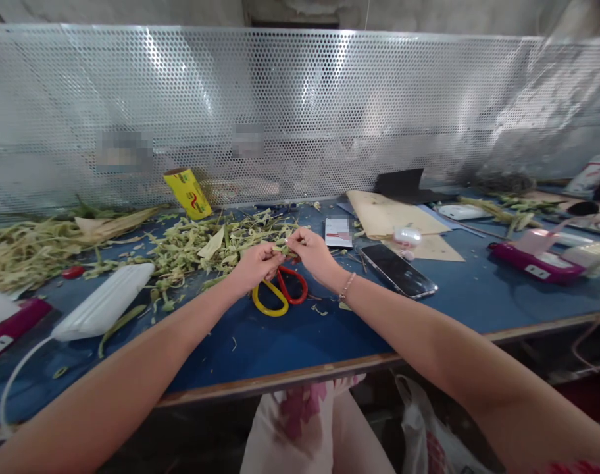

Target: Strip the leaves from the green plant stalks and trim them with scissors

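Note:
My left hand [253, 266] and my right hand [312, 253] meet above the table, fingers pinched together on a small green plant piece [282, 249]. Much of that piece is covered by the fingertips. Directly below them lies a pair of scissors [273, 312] with one yellow and one red handle loop; its blades are hidden under the hands. A heap of pale green plant pieces [191, 238] spreads to the left of my left hand. To the right of my right hand are a small white card or packet [338, 233] and a phone [399, 271] lying flat.
A perforated metal screen [280, 99] rises behind the blue table [300, 349]. At left are a yellow tube [188, 193], a white corded device [105, 303] and longer plant strips [28, 253]. At right, brown paper [383, 217] and a magenta power strip [537, 264].

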A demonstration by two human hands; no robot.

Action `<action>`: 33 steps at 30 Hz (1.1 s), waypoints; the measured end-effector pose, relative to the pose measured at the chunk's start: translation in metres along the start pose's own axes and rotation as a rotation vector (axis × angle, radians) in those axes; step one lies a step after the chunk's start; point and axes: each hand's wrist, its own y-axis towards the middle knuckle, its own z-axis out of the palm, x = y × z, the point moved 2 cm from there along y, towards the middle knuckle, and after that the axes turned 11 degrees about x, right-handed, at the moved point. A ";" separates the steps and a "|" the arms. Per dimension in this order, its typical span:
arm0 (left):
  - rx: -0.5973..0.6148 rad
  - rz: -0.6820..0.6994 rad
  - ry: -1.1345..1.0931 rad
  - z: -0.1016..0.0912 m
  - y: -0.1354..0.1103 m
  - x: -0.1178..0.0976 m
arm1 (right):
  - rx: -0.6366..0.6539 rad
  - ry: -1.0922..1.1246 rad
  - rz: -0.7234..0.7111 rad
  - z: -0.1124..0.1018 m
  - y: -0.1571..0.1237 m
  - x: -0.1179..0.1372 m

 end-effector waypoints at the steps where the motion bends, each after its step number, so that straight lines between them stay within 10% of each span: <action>1: 0.014 -0.007 0.002 0.000 0.000 -0.001 | 0.000 0.004 0.002 0.000 0.000 0.000; 16: 0.172 -0.076 -0.081 -0.002 -0.003 -0.001 | 0.027 0.031 0.073 0.003 0.001 0.003; 27: -0.127 -0.077 -0.376 -0.004 -0.001 0.006 | 0.175 0.077 0.080 0.009 -0.001 -0.001; 33: -0.167 -0.098 -0.056 -0.007 -0.004 0.003 | 0.207 -0.178 -0.127 0.007 -0.006 0.009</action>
